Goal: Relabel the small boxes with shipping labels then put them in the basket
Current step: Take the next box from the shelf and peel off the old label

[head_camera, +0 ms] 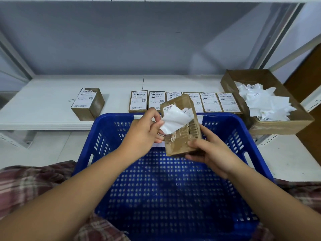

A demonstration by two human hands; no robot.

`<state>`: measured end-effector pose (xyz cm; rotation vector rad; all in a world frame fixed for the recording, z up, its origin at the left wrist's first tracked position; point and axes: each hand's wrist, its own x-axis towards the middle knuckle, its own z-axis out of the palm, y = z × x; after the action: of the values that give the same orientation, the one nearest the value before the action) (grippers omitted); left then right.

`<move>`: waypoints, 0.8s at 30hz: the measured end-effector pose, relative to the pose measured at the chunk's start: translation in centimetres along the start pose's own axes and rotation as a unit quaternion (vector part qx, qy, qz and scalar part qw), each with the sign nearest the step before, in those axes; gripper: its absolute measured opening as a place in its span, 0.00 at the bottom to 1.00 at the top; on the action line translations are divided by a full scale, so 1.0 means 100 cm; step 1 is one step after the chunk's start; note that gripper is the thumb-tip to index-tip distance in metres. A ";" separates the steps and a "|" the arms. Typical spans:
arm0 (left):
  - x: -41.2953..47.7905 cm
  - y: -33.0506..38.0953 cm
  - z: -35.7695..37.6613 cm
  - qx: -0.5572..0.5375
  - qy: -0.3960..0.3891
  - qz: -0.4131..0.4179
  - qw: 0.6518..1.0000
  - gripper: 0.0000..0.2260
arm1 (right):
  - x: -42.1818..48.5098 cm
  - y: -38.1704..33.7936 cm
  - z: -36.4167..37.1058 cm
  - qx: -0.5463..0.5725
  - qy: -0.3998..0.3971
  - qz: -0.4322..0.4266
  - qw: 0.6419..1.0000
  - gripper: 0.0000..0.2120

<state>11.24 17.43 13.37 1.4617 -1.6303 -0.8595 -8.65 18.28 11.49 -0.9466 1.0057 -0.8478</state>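
Over the blue basket (pixel 173 188) I hold a small brown cardboard box (pixel 182 136). My right hand (pixel 212 153) grips its near end from below. My left hand (pixel 145 131) pinches a white label (pixel 173 120) that is peeled partly off the box's top face and curls upward. Torn paper scraps remain on the cardboard under the label. A row of several small boxes (pixel 184 101) with printed shipping labels lies on the white shelf behind the basket. One more labelled box (pixel 87 103) sits alone on the shelf to the left.
An open cardboard carton (pixel 284 126) holding a heap of peeled white labels (pixel 265 103) stands at the right of the shelf (pixel 43 108). A grey panel backs the shelf. Plaid fabric (pixel 26 185) lies at both lower corners beside the basket.
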 end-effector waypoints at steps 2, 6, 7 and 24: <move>0.004 0.001 -0.004 -0.044 -0.026 -0.037 0.998 0.07 | 0.000 0.001 -0.001 0.011 0.004 0.007 1.000 0.22; 0.011 0.000 -0.014 -0.086 -0.098 -0.084 0.988 0.05 | 0.002 0.003 -0.003 0.018 0.009 0.029 0.999 0.19; 0.011 0.002 -0.016 -0.091 -0.114 -0.090 0.985 0.05 | 0.003 0.003 -0.004 0.020 0.009 0.037 0.999 0.18; -0.018 -0.001 0.016 0.168 -0.024 0.118 0.978 0.35 | 0.000 0.018 0.012 -0.036 0.019 0.060 0.997 0.22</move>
<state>9.99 19.19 12.30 1.4372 -2.0124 -0.5057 -7.25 19.22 10.14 -0.9246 1.1211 -0.7345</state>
